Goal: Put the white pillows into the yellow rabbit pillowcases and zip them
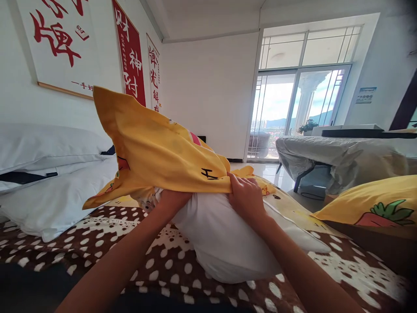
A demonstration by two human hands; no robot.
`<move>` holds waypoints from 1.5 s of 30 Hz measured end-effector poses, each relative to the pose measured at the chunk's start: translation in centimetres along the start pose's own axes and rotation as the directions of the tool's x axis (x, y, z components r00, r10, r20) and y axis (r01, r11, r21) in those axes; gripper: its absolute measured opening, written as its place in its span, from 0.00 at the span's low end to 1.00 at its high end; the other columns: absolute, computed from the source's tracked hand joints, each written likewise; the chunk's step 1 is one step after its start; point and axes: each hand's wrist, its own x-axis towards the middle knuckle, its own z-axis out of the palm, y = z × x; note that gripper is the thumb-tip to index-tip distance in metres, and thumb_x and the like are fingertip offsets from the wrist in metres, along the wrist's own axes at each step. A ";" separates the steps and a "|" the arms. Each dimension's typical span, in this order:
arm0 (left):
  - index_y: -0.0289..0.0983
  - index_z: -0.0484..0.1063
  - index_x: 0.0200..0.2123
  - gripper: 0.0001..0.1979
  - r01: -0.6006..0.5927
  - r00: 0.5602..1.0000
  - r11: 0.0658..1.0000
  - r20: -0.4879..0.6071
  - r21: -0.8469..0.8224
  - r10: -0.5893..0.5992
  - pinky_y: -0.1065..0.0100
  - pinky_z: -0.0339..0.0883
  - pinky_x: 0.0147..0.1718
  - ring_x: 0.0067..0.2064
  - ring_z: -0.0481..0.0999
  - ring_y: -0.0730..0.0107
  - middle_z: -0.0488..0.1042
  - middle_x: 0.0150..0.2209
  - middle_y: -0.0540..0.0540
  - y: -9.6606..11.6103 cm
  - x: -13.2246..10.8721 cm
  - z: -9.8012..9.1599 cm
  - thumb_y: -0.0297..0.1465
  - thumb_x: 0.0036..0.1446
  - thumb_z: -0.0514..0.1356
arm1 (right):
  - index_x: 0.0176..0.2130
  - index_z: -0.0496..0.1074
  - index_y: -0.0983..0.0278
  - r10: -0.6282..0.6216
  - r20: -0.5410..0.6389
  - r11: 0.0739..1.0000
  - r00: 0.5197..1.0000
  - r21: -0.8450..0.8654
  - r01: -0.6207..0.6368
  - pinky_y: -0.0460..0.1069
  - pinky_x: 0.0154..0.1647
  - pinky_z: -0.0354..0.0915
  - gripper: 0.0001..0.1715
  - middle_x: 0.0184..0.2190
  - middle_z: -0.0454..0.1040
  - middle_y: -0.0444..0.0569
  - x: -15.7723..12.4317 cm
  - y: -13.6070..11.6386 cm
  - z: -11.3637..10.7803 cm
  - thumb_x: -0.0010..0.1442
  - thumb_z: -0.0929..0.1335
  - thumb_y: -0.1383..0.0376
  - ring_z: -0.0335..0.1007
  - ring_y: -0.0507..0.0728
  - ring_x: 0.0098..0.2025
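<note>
A yellow pillowcase with printed carrots and black letters stands partly raised in front of me. Its open edge lies over one end of a white pillow, whose near part is bare. My left hand reaches inside the pillowcase beside the pillow; the fingers are hidden under the cloth. With its fingers closed, my right hand grips the pillowcase's edge at the right side of the pillow. Beneath lies a brown blanket with white dots.
White pillows are stacked at the left. At the right, a yellow carrot-print pillow rests at a brown box. Behind is a table under plastic sheeting, near a sliding glass door. Scrolls hang on the left wall.
</note>
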 end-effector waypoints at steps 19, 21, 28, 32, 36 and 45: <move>0.29 0.71 0.47 0.20 -0.234 0.972 0.972 -0.026 0.029 0.235 0.50 0.64 0.48 0.49 0.72 0.51 0.75 0.46 0.34 1.7 -0.8 -5.6 0.37 0.62 0.47 | 0.38 0.73 0.63 -0.453 -0.029 0.862 0.891 0.242 0.446 0.52 0.45 0.56 0.12 0.38 0.76 0.50 -3.0 -1.6 -1.1 0.63 0.62 0.61 0.69 0.58 0.41; 0.30 0.72 0.43 0.22 -0.246 0.966 0.967 0.103 0.061 0.239 0.52 0.65 0.42 0.42 0.74 0.53 0.76 0.41 0.35 0.4 -1.9 -4.6 0.39 0.63 0.46 | 0.50 0.70 0.61 -0.518 0.088 0.804 0.851 0.389 0.450 0.55 0.53 0.55 0.21 0.49 0.73 0.51 -2.6 -0.4 -1.3 0.62 0.62 0.54 0.66 0.60 0.51; 0.29 0.64 0.54 0.36 -0.393 0.912 0.913 0.175 0.110 0.371 0.51 0.56 0.54 0.56 0.64 0.47 0.65 0.57 0.32 -1.4 -6.8 -6.0 0.53 0.52 0.56 | 0.64 0.53 0.60 -0.494 0.533 0.762 0.687 0.646 0.046 0.57 0.61 0.53 0.60 0.60 0.62 0.55 -1.6 9.6 -0.2 0.39 0.75 0.48 0.59 0.65 0.60; 0.31 0.68 0.49 0.25 -0.375 0.905 0.914 0.276 0.152 0.325 0.52 0.58 0.51 0.53 0.66 0.47 0.68 0.53 0.33 0.2 -6.9 -7.0 0.37 0.50 0.61 | 0.57 0.65 0.62 -0.439 0.486 0.644 0.756 0.757 -0.113 0.55 0.57 0.59 0.44 0.51 0.72 0.51 -3.9 10.8 0.4 0.41 0.73 0.55 0.67 0.60 0.53; 0.30 0.69 0.46 0.21 -0.223 0.955 0.958 0.238 0.178 0.178 0.57 0.63 0.43 0.46 0.70 0.52 0.73 0.45 0.34 -0.3 -5.8 -6.3 0.21 0.46 0.54 | 0.50 0.68 0.65 -0.252 0.322 0.471 0.913 0.864 -0.174 0.54 0.50 0.64 0.29 0.44 0.74 0.52 -5.8 6.9 -0.2 0.46 0.67 0.63 0.69 0.59 0.46; 0.34 0.68 0.33 0.10 -0.038 0.948 0.985 -0.306 0.170 0.089 0.57 0.64 0.41 0.41 0.69 0.59 0.71 0.34 0.41 -6.5 0.8 -7.4 0.31 0.60 0.49 | 0.35 0.64 0.61 -0.059 -0.353 0.523 0.934 0.786 0.330 0.44 0.25 0.60 0.13 0.25 0.65 0.40 -5.2 -1.5 -8.2 0.46 0.65 0.68 0.58 0.50 0.26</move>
